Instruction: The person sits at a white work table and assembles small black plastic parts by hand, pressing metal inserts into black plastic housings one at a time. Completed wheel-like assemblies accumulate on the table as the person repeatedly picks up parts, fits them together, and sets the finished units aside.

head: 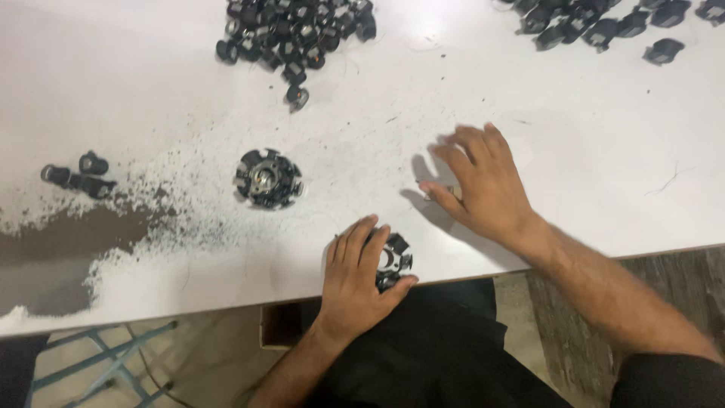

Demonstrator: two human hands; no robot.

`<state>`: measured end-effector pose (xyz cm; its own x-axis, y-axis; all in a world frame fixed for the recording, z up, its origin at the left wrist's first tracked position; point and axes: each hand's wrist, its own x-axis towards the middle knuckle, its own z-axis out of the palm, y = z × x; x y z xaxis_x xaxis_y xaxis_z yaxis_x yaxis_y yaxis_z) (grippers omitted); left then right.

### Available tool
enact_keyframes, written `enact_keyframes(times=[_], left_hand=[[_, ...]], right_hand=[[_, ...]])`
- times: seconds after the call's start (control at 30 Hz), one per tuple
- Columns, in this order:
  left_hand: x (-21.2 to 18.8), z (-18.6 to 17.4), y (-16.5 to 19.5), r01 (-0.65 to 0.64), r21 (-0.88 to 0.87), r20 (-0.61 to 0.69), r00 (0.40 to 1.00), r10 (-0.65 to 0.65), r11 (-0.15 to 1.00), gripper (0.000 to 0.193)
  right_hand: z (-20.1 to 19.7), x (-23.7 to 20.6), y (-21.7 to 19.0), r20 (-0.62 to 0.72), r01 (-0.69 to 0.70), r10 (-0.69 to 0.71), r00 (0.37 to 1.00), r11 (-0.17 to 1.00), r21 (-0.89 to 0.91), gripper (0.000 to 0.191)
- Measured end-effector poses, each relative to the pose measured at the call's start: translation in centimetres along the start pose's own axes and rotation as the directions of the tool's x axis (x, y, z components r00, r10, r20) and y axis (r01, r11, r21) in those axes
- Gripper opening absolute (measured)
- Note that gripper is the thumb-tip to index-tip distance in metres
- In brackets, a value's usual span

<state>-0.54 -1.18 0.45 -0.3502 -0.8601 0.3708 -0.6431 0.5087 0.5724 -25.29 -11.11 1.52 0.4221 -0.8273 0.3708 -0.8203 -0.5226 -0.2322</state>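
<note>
Left hand (355, 276) is clamped on a black stator core (394, 261) at the white desk (574, 151) edge. Right hand (483, 181) lies beside it, fingers spread, flat on the desk.

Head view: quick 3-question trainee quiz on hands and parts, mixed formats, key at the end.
1. True or false: the left hand rests on a round black stator-like part at the table's near edge.
2. Multiple choice: where does the second round stator-like part lie? A) under the right hand B) alone on the table, left of the right hand C) in the top-centre pile
3. Fill in: the right hand lies spread with its fingers on the ____.

Key: 1 true; 2 B; 3 table. The heap of small black parts lies at the far edge, away from both hands.
</note>
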Motion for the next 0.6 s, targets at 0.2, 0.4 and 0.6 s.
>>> enact_keyframes(times=[0.2,0.4,0.6], left_hand=[[0.2,2.5,-0.9,0.086,0.145,0.044,0.995,-0.093,0.986,0.07],[-1.4,8.1,-6.3,0.005,0.316,-0.075,0.997,0.02,0.949,0.043],[0.4,11.0,-8.5,0.05,0.403,-0.023,0.999,-0.045,0.914,0.05]], right_hand=[[5.1,16.8,10.4,-0.024,-0.103,0.113,0.993,0.965,0.243,0.086],[5.8,28.8,19.6,-0.084,-0.379,0.398,0.913,0.907,0.184,0.099],[4.8,30.1,29.9,-0.268,-0.652,0.712,0.649,0.702,0.287,0.102]])
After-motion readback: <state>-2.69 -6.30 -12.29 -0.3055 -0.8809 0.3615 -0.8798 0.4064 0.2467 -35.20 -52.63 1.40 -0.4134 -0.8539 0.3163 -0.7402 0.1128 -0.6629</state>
